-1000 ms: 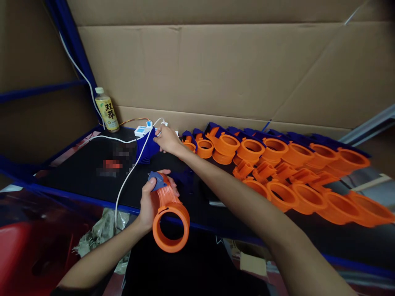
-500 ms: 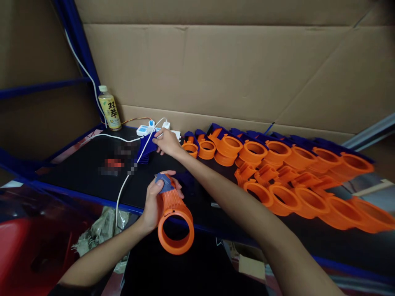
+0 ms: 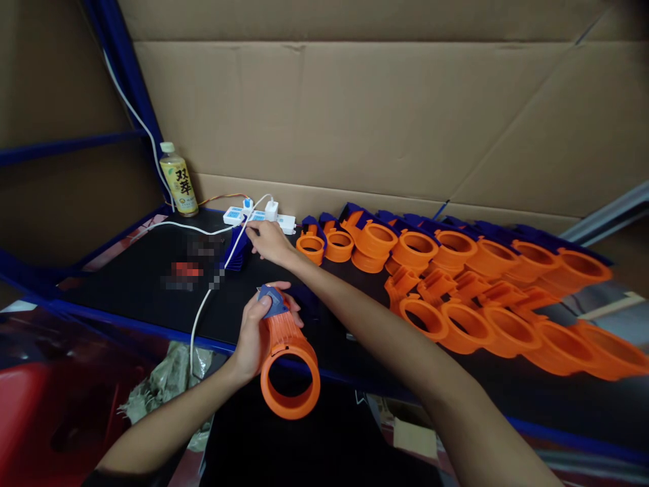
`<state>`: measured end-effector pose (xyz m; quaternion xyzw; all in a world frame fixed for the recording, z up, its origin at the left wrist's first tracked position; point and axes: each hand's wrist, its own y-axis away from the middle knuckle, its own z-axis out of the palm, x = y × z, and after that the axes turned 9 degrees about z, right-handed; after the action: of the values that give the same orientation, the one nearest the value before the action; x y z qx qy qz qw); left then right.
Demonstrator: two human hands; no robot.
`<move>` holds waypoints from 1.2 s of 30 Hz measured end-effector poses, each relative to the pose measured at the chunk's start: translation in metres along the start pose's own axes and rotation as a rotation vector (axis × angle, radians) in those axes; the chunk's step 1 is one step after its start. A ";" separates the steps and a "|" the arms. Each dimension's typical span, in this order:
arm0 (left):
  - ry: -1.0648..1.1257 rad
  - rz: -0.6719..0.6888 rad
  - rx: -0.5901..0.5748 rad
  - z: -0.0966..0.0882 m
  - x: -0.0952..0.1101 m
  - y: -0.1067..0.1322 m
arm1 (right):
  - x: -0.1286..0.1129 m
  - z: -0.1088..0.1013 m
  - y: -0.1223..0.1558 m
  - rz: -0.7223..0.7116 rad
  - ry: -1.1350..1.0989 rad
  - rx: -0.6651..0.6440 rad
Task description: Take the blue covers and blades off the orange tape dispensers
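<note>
My left hand (image 3: 257,328) is wrapped round the upper end of an orange tape dispenser (image 3: 290,385), held over the table's front edge. Its round hub faces me, and my thumb lies on a grey-blue plate (image 3: 274,301) at the top. Further back, my right hand (image 3: 271,241) reaches across to a stack of dark blue plastic pieces (image 3: 236,257). The bent fingertips of that hand pinch at the top edge of the stack; their exact grip is partly hidden. A white cable (image 3: 223,270) runs over the front of the blue stack.
Several orange dispensers (image 3: 418,250) with blue parts stand in rows on the right of the black table (image 3: 147,297). A white power strip (image 3: 286,224) lies by the cardboard wall (image 3: 355,108). A drink bottle (image 3: 178,179) stands at the back left, beside the blue frame (image 3: 136,88).
My right hand has moved slightly left and down, and the blue piece at its fingertips now sits closer to the stack. My left hand still holds the tape dispenser, almost unmoved.
</note>
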<state>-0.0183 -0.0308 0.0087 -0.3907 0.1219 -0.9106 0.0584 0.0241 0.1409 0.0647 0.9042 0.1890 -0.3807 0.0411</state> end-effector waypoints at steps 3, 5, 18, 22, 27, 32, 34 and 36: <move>0.013 -0.010 -0.001 0.000 0.000 0.000 | 0.000 -0.002 0.003 -0.041 0.059 0.008; 0.022 -0.021 -0.001 -0.001 -0.001 0.000 | 0.000 -0.003 0.005 -0.062 0.095 0.013; 0.153 -0.152 0.146 0.002 0.005 -0.005 | -0.002 -0.059 0.063 -0.139 0.237 0.081; 0.206 -0.187 0.177 0.000 0.001 -0.008 | -0.009 -0.083 0.125 -0.465 0.382 0.019; 0.163 -0.181 0.214 0.003 -0.003 -0.004 | 0.000 -0.075 0.162 -0.609 0.786 0.046; 0.098 -0.118 0.236 0.010 0.000 0.000 | 0.019 -0.059 0.158 -0.711 0.889 0.151; 0.090 -0.116 0.244 0.013 0.002 -0.001 | 0.024 -0.058 0.156 -0.712 0.878 0.179; 0.082 -0.127 0.255 0.016 0.003 -0.003 | 0.028 -0.059 0.154 -0.721 0.893 0.214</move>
<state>-0.0084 -0.0317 0.0219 -0.3495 -0.0178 -0.9357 0.0447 0.1388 0.0203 0.0757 0.8549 0.4443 0.0306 -0.2662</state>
